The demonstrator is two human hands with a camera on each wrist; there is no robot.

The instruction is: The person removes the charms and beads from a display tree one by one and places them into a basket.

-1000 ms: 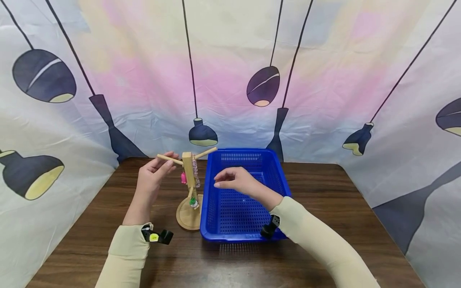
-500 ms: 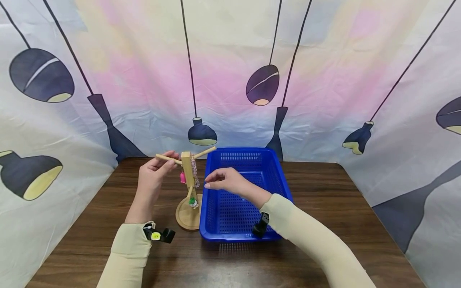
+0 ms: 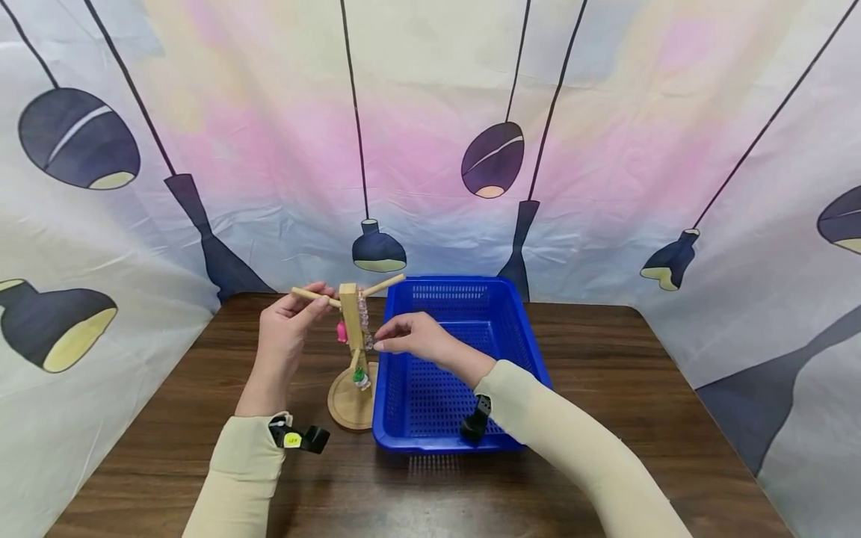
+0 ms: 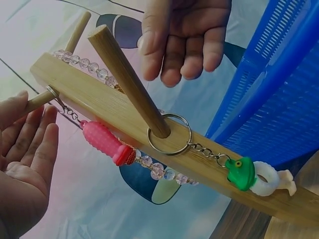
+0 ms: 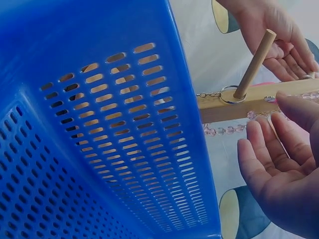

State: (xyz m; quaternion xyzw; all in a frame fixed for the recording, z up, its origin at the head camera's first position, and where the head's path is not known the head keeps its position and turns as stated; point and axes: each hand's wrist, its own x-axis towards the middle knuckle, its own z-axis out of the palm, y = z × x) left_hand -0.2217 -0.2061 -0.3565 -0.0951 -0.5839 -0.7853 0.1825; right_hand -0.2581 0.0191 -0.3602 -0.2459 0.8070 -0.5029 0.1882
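Observation:
A wooden stand [image 3: 350,321] with several pegs rises from a round base. At its upper left peg is my left hand [image 3: 284,336], the thumb on the peg and the fingers behind it. A keyring with a pink charm [image 4: 102,139] hangs from that peg. On the front peg [image 4: 129,79] hangs a keyring with a green frog charm [image 4: 240,173] and a white ring. Clear pinkish bead strings [image 4: 85,64] drape along the post's far side. My right hand [image 3: 418,336] is at these beads, its thumb and fingers apart, palm facing the post.
A blue perforated plastic basket [image 3: 417,446] stands close to the right of the stand, and my right forearm passes over it. The dark wooden table [image 3: 592,418] carries both. Behind hangs a cloth [image 3: 430,90] printed with lamps.
My right hand has moved left, from above the basket to the beads beside the post. My left hand stays at its peg, and the stand and basket keep their places.

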